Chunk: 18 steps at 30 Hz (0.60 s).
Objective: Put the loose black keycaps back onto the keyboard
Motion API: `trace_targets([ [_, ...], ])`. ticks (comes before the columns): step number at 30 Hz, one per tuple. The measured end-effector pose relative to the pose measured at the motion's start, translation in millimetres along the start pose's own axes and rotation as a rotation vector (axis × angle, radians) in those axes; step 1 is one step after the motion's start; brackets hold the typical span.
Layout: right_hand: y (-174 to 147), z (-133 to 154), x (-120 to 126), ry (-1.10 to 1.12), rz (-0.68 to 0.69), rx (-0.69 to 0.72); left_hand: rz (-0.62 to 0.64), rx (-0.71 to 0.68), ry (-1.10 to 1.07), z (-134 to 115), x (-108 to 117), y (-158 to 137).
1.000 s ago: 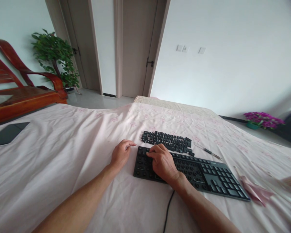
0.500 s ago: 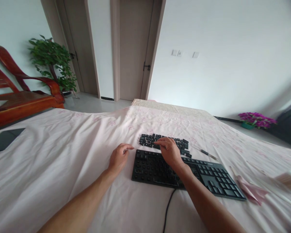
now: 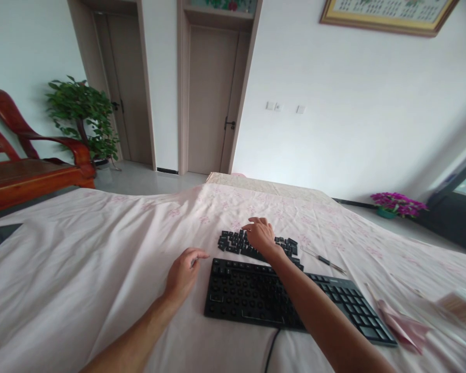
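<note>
A black keyboard (image 3: 252,292) lies on the cloth, its left part stripped of most keycaps and its right part still covered with keys. Behind it, loose black keycaps (image 3: 230,242) are grouped in rough rows. Over these keycaps my right hand (image 3: 261,234) reaches with fingers apart, hiding some of them; no held item shows. Beside the keyboard's upper left corner, my left hand (image 3: 181,274) hovers or rests with its index finger stretched out and nothing visible in it.
A thin dark-handled tool (image 3: 328,262) lies right of the keycaps. Farther right are a pink cloth (image 3: 404,326) and a clear container of thin sticks (image 3: 460,308). The keyboard's cable (image 3: 271,352) runs toward me. A dark flat panel (image 3: 0,237) lies far left.
My right hand has moved forward and a little left, from the keyboard's back edge onto the keycaps. My left hand stays left of the keyboard. The view has tilted upward.
</note>
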State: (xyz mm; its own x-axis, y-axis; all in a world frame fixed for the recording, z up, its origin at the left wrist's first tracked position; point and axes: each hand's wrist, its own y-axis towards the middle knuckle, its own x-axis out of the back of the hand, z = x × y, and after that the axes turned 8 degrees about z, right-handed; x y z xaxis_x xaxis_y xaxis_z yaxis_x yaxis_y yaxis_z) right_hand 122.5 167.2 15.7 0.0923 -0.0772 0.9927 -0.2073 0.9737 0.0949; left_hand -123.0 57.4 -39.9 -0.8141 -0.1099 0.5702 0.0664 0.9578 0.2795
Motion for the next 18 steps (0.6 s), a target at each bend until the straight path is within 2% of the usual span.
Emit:
trace_targets([
  [9,31.9,3.4,-3.6,-0.072,0.095,-0.025,-0.021,-0.018,-0.001,2.4,-0.6,1.3],
  [18,48.8,3.7,-11.1,-0.078,0.116,-0.035,-0.017,-0.011,-0.011,2.8,-1.9,1.6],
])
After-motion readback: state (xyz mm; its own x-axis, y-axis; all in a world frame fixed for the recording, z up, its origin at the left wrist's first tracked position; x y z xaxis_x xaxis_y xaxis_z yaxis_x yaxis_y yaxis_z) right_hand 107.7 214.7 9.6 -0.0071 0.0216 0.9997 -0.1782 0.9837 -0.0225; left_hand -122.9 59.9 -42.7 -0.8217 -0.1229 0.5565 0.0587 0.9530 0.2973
